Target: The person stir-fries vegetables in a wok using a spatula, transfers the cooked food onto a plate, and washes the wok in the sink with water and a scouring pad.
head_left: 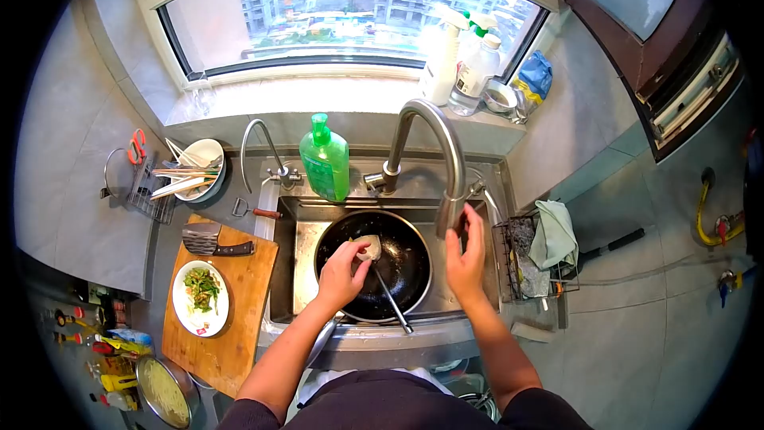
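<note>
Head view: has left hand (342, 277) at utensil (391, 295) in wok (410, 255), mid-frame, can't tell if gripping, and right hand (466, 263) open beside spout (451, 211), right of centre; may splash out of wok if rinsing hard onto utensil.

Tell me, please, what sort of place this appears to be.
Most likely a home kitchen: a sink with a black pan in it, and a cleaver on a wooden cutting board.

We're in a kitchen: steel sink (471, 287) with wok (410, 259), faucet (454, 159), cleaver (203, 239) on cutting board (248, 291), plate (180, 307) of cut greens (204, 287), dish rack (153, 194).
</note>
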